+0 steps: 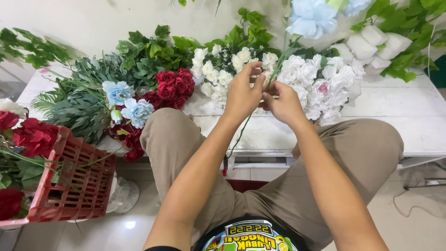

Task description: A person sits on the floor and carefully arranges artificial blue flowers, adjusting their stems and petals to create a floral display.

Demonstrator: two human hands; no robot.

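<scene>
Both hands raised together over the white table (409,116), between the knees. Left hand (242,95) pinched shut on a green flower stem (274,74), fingertips curled around it; right hand (284,103) closed on the same stem just beside, touching the left. Stem slanting up from the grips to a pale blue artificial flower (310,18) at top, and trailing down below the table edge. White rose bunches (320,83) right behind the hands, red roses (173,83) to the left, red plastic basket (76,181) at far left
</scene>
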